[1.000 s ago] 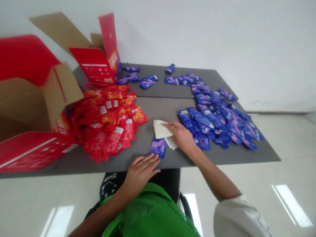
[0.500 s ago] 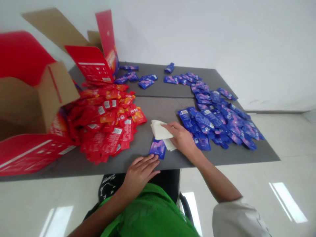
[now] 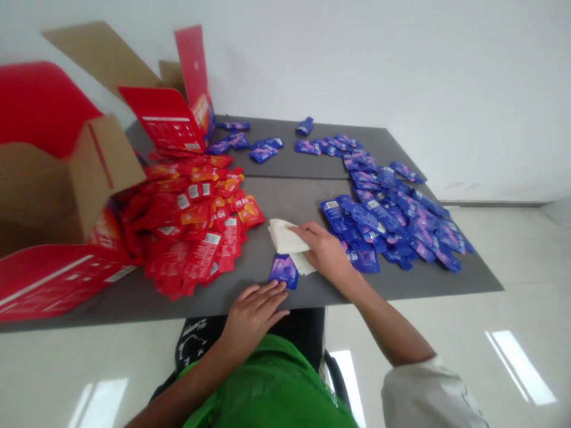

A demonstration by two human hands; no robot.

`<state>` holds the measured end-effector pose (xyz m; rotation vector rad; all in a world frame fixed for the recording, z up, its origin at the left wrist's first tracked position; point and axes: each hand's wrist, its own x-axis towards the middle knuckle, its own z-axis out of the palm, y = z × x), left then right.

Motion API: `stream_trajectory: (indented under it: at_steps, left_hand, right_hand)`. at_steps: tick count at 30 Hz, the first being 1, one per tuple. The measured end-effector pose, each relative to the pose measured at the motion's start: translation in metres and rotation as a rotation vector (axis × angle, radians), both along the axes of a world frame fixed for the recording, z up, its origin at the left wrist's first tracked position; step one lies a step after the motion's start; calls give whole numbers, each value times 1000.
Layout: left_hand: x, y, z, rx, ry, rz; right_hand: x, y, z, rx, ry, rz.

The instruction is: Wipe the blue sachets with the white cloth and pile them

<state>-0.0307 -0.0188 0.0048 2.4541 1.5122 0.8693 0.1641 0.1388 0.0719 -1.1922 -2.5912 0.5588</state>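
Note:
Close to the table's front edge, a blue-purple sachet (image 3: pixel 283 268) lies flat. My left hand (image 3: pixel 256 312) rests with fingers stretched out, their tips on the sachet's lower edge. A folded cream-white cloth (image 3: pixel 288 239) is gripped by my right hand (image 3: pixel 325 248), and part of it hangs down over the sachet's upper right side. Whether the cloth presses on the sachet I cannot tell. To the right of my right hand spreads a heap of blue sachets (image 3: pixel 397 208). Left of the cloth lies a heap of red sachets (image 3: pixel 196 220).
An open red cardboard box (image 3: pixel 111 261) stands at the left, with a second open red box (image 3: pixel 163 113) behind it. Several loose blue sachets (image 3: pixel 263 153) lie at the back of the grey table (image 3: pixel 285 196), near the white wall (image 3: pixel 339 59).
The cloth and my right hand have shifted very slightly left. My left hand stays on the sachet. The whole view has moved a little.

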Motion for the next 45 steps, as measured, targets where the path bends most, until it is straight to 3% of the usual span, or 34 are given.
stream_trajectory:
  at_steps: [3, 5, 8, 12, 15, 19, 23, 25, 27, 30, 34, 38, 41, 43, 45]
  left_hand:
    - [-1, -1, -2, -12, 16, 27]
    - [-1, -2, -3, -21, 26, 39]
    - [-2, 0, -1, -25, 21, 3]
    - [-2, 2, -1, 5, 3, -9]
    - [-1, 1, -3, 18, -9, 1]
    - [-2, 1, -5, -25, -3, 31]
    - [-2, 1, -2, -32, -13, -9]
    - [-2, 2, 0, -14, -17, -10]
    - [-2, 2, 0, 1, -24, 0]
    - [-2, 1, -2, -5, -30, 9]
    - [-2, 1, -2, -30, -30, 32]
    - [-1, 2, 1, -14, -45, -8]
    - [0, 3, 3, -9, -34, -3]
    - [0, 3, 2, -3, -37, 6]
    - [0, 2, 0, 3, -43, 8]
  right_hand:
    - [1, -38, -1, -77, 14, 152]
    - [0, -47, -8, -147, -5, 204]
    - [-5, -21, -15, -149, -34, 109]
    - [-7, 16, -5, -28, -91, -55]
    - [-5, -5, 1, -13, 5, 2]
    - [-5, -43, -12, -123, 16, 164]
    - [-12, -14, -20, -101, -30, 53]
    - [-15, 7, -13, -56, -87, -22]
    - [-15, 12, -4, -17, -95, -52]
    - [-10, -15, 2, -13, -35, 34]
    - [-6, -49, -10, -123, -29, 167]
    - [-11, -15, -20, -121, -43, 34]
    - [-14, 19, -11, -66, -111, -73]
    - [-13, 20, -2, -36, -111, -81]
    - [-10, 2, 4, -22, -73, -43]
